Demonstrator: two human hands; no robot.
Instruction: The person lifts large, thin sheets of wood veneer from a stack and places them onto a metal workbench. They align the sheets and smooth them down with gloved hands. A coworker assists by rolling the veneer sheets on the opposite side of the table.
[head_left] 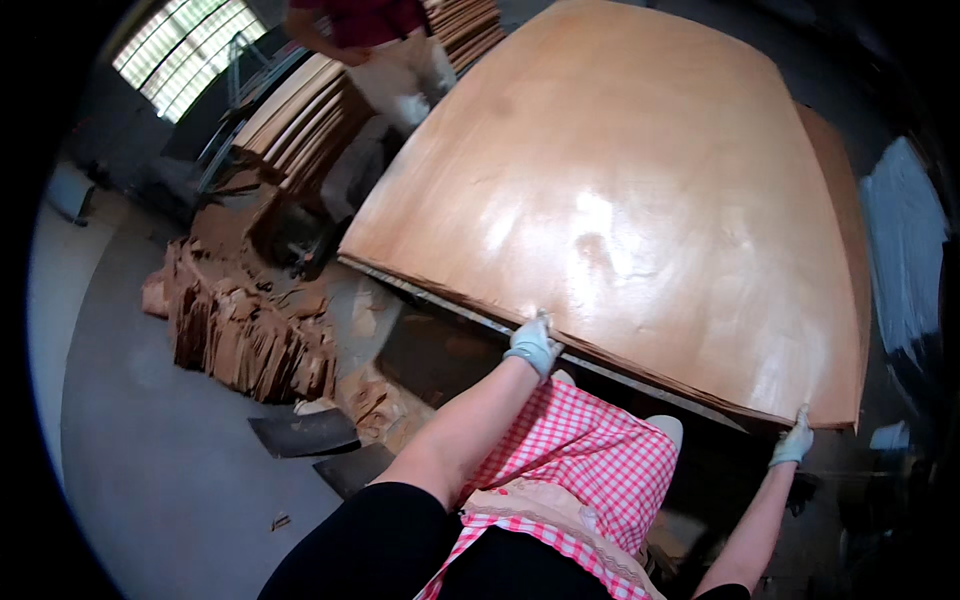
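A large, thin sheet of tan wood veneer [640,170] with a glossy surface lies on top of a stack of similar sheets in front of me. My left hand [535,343], in a pale glove, is closed on the sheet's near edge, left of its middle. Close to the near right corner, my gloved right hand [795,442] pinches the same edge. The fingers below the edge are hidden on both hands. Another, darker brown sheet [838,190] shows from under the right side of the top one.
Another person [385,55] stands beyond the stack's far left side. Behind, curved wooden sheets [300,115] are piled up. Broken veneer scraps [245,335] heap on the grey floor [170,450] at left, near dark flat pieces [305,433]. A plastic-looking pale sheet [905,235] lies far right.
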